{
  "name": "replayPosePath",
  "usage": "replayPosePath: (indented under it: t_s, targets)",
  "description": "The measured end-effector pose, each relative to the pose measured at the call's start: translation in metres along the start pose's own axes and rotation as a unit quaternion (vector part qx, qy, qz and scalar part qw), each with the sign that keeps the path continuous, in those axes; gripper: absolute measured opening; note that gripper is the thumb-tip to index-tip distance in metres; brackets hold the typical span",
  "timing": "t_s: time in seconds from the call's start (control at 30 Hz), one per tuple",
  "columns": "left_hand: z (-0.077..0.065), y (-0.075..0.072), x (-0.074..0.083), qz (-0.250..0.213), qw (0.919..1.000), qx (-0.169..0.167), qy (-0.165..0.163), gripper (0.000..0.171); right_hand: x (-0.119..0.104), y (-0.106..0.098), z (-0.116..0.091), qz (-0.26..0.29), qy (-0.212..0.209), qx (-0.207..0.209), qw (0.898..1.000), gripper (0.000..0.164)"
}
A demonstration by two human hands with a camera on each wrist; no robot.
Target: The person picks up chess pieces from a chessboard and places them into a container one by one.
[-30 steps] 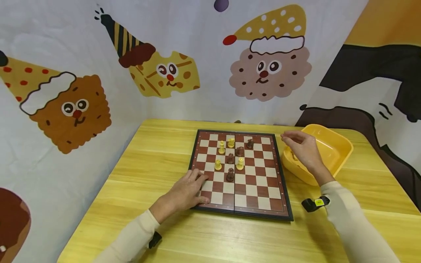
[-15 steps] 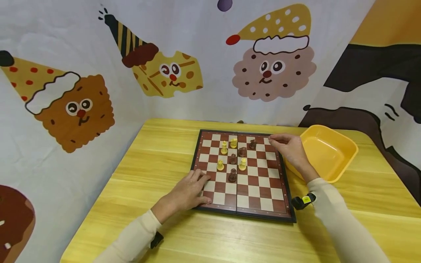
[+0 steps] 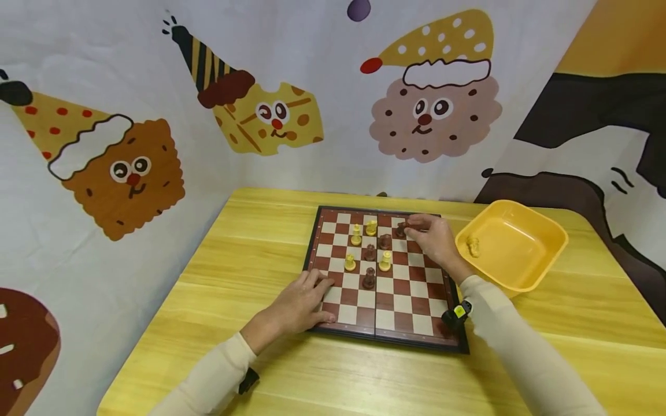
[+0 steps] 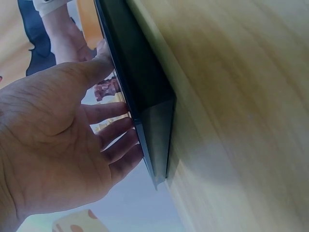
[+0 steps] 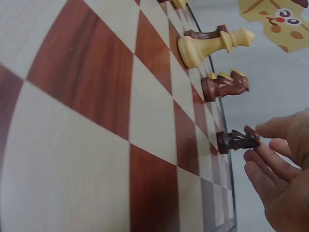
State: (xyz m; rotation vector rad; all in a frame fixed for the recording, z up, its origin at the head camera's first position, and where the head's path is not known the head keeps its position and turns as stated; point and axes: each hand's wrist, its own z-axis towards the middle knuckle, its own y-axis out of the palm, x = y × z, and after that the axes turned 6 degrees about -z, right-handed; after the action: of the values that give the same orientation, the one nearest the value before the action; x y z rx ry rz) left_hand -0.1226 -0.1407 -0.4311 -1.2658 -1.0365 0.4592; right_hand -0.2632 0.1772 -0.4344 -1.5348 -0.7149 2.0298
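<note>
A chessboard (image 3: 406, 286) with several yellow and dark brown chess pieces on it lies on the table. At its far right part, my right hand (image 3: 434, 240) has thumb and fingertips at the head of a dark knight (image 5: 236, 140), pinching it; the knight's base stands on the board. My left hand (image 3: 298, 303) rests at the board's left edge, thumb and fingers spread over the rim, as the left wrist view also shows. Nearby stand a yellow king (image 5: 207, 47), another dark knight (image 5: 224, 87) and a dark rook (image 3: 369, 278).
A yellow plastic tray (image 3: 543, 260) stands right of the board, with a yellow chess piece (image 3: 473, 247) lying in it. The wooden table (image 3: 239, 254) meets a cartoon-printed cloth (image 3: 333, 167) behind and to the left.
My right hand has moved left from over the tray to the dark knight on the board. The yellow piece in the tray shows now. My left hand stays at the board's edge.
</note>
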Motion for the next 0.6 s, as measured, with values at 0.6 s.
replayPosePath:
  t_s: [0.6]
  targets:
    - [0.001,0.002,0.0,0.016,0.9998,0.009,0.009,0.074,0.012,0.021,0.014,-0.018,0.014,-0.011,1.0,0.026]
